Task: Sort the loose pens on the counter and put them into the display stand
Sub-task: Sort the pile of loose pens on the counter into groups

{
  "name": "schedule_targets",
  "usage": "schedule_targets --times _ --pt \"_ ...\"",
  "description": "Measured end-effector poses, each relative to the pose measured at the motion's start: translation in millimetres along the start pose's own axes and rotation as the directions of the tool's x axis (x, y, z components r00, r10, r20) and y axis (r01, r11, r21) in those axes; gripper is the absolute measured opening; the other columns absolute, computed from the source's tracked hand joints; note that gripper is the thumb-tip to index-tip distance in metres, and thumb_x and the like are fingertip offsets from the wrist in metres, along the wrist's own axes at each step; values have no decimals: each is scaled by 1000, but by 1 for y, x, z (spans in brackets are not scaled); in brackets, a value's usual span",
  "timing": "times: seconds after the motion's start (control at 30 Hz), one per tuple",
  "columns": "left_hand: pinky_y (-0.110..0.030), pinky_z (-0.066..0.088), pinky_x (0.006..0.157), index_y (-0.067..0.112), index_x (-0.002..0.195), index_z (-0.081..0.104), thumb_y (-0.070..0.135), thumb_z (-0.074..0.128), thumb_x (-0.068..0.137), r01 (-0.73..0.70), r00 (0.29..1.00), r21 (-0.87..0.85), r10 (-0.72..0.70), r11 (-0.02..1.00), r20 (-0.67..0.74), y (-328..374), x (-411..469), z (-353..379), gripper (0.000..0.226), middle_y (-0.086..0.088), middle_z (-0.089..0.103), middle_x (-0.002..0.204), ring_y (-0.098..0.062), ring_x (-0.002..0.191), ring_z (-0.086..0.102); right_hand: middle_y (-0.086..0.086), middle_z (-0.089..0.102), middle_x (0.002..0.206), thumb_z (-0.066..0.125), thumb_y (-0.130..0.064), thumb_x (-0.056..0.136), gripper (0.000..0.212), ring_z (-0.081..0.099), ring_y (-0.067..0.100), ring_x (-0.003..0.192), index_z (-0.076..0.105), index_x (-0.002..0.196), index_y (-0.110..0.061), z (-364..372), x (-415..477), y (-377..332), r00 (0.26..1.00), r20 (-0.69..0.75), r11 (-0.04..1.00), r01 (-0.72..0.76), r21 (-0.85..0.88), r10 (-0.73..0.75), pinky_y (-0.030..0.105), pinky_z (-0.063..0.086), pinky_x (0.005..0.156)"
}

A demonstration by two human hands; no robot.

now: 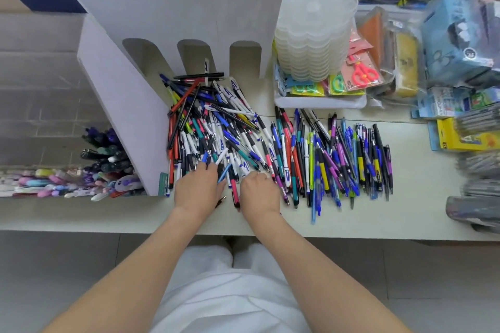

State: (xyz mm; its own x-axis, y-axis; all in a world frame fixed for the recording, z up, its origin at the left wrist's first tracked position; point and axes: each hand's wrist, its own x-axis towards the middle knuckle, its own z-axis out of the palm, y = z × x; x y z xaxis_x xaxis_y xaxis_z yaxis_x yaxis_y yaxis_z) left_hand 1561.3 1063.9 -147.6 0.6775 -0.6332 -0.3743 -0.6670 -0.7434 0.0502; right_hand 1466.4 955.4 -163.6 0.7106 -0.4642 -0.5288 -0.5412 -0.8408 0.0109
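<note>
Pens: jumbled, mostly lengthwise front-to-back | left hand gripping several | right hand curled, contents unclear

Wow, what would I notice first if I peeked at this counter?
The big jumble of colourful pens heaped mid-counter against the white display stand, with the left hand and right hand digging in. Right of it lies a neater row of pens, and behind that a tall stack of clear flower-shaped trays.
</note>
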Motion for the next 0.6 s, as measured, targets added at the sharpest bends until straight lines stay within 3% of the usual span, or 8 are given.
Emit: schedule_targets --times 0.17,0.3,0.37,0.43,0.5,0.6 --pt "-35 41 64 16 118 62 46 51 110 -4 999 13 3 1000 43 4 3 -4 33 -5 65 113 -27 92 70 15 66 114 45 -5 106 23 69 27 99 55 126 3 7 1 -6 993 -5 990 -117 -79 117 33 51 72" --pt "-34 40 61 15 113 65 42 51 110 -5 999 19 5 1000 39 5 5 -7 30 -3 64 100 -26 84 69 14 68 112 43 -8 108 21 69 27 98 53 125 1 3 2 7 997 -35 994 -68 -87 65 34 44 69" --pt "-34 39 60 16 107 62 40 50 110 1 999 14 -2 1000 32 6 6 -6 27 0 57 90 -26 77 65 9 69 104 44 -9 107 16 70 25 92 50 122 -4 -5 0 18 998 -58 1000 -9 -12 9 34 44 66" --pt "-33 36 56 17 101 55 38 48 108 3 1000 -8 -3 1000 -5 8 6 -6 24 1 55 83 -24 67 56 1 62 84 47 -12 107 15 65 22 72 43 121 -8 -17 -3 34 995 -92 993 35 109 -25 31 41 55" --pt "-32 31 50 17 104 50 37 43 108 -9 999 -13 8 1000 -32 11 7 -6 21 1 56 79 -24 61 53 0 55 72 49 -17 107 14 57 19 58 41 116 -10 -30 -4 54 987 -157 959 9 285 38 33 40 46" --pt "-31 33 48 16 111 46 36 38 109 -43 999 22 44 999 -31 17 8 -1 22 1 60 80 -24 60 57 1 57 73 47 -19 110 12 53 17 55 41 111 -10 -40 4 90 941 -253 874 -81 479 226 33 38 44"
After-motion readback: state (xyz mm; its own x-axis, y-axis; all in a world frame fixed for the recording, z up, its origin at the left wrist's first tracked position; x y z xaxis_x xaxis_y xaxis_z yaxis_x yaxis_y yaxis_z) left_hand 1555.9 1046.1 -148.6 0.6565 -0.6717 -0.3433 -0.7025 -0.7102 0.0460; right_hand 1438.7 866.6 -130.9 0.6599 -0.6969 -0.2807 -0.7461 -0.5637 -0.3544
